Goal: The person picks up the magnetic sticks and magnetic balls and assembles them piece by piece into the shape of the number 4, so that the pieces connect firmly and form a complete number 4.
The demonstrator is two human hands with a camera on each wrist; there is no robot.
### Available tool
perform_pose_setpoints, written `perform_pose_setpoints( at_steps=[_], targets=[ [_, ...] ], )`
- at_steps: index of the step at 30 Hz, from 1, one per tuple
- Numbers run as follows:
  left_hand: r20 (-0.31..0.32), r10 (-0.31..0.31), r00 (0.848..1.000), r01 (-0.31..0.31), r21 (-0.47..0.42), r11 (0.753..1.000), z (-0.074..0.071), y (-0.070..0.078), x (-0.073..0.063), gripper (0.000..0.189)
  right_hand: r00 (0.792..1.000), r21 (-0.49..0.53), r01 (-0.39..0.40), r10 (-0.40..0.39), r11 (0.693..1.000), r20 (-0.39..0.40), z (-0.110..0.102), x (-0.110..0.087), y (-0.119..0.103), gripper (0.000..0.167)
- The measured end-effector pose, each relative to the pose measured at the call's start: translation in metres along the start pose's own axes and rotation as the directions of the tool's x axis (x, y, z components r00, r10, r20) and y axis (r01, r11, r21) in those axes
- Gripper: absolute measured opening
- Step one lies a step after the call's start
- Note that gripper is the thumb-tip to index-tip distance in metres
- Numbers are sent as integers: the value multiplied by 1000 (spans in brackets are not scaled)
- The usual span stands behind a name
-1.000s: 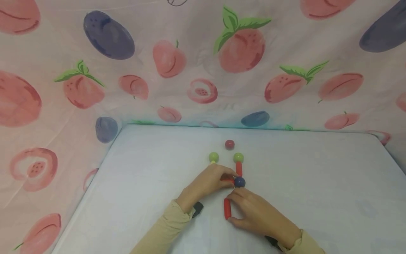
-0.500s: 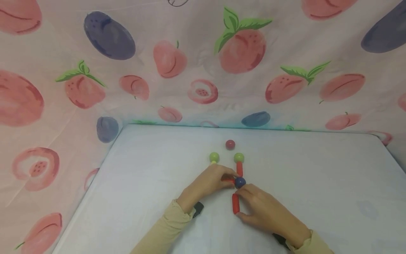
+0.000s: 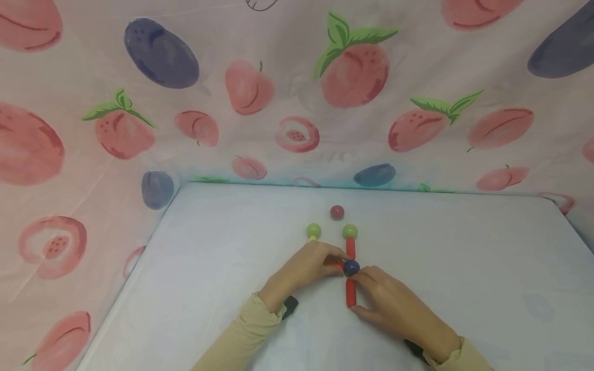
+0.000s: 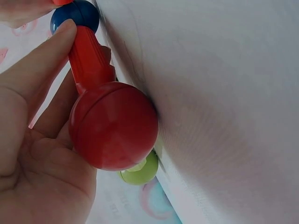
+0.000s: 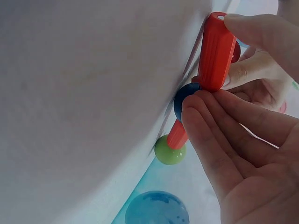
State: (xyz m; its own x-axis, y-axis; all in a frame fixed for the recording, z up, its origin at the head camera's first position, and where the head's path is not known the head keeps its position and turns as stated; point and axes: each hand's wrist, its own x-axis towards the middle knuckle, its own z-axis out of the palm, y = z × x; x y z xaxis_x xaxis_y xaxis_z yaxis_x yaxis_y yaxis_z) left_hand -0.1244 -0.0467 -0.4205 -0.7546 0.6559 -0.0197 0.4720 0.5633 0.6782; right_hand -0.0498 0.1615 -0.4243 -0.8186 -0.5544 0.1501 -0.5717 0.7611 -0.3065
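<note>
My left hand (image 3: 302,265) pinches a short red rod (image 4: 89,58) where it meets a dark blue ball (image 3: 351,268). A larger-looking red ball (image 4: 113,126) sits on that rod's other end, under my palm. My right hand (image 3: 392,304) holds a second red rod (image 5: 217,52) lengthwise, thumb on its near end and fingertips at the blue ball. This rod lines up with the ball; whether they touch is hidden by the fingers. Beyond the blue ball, a third red rod (image 3: 350,248) joins it to a green ball (image 3: 350,232).
Another green ball (image 3: 313,230) stands left of the first, with a pale yellow rod (image 3: 313,238) mostly behind my left hand. A loose-looking red ball (image 3: 337,212) lies farther back on the white table (image 3: 441,257). A fruit-print cloth (image 3: 297,77) hangs behind the table.
My right hand has moved right and slightly away from me, bringing its red rod from left of the blue ball to straight below it. My left hand stays in place.
</note>
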Motion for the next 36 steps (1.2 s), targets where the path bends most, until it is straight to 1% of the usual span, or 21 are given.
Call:
perform_pose_setpoints(
  at_steps=[8, 16, 23, 31, 36],
  targets=[
    [4, 0, 1000, 0, -1, 1000, -1, 0, 1, 30, 1000, -27, 5, -5, 1000, -22, -1, -1, 0, 52],
    [4, -8, 1000, 8, 1, 1000, 0, 0, 1, 29, 995, -57, 42, -47, 998, -93, 0, -3, 1, 49],
    [3, -6, 1000, 6, 1, 1000, 1, -1, 1, 28, 990, -68, 56, -64, 996, -124, 0, -5, 1, 50],
    [1, -4, 1000, 4, 3, 1000, 1, -2, 1, 27, 994, -68, 32, -39, 997, -104, -1, -4, 0, 52],
    [0, -4, 1000, 4, 1, 1000, 1, -2, 0, 27, 994, -69, 39, -46, 997, -103, 0, -4, 1, 52]
  ],
)
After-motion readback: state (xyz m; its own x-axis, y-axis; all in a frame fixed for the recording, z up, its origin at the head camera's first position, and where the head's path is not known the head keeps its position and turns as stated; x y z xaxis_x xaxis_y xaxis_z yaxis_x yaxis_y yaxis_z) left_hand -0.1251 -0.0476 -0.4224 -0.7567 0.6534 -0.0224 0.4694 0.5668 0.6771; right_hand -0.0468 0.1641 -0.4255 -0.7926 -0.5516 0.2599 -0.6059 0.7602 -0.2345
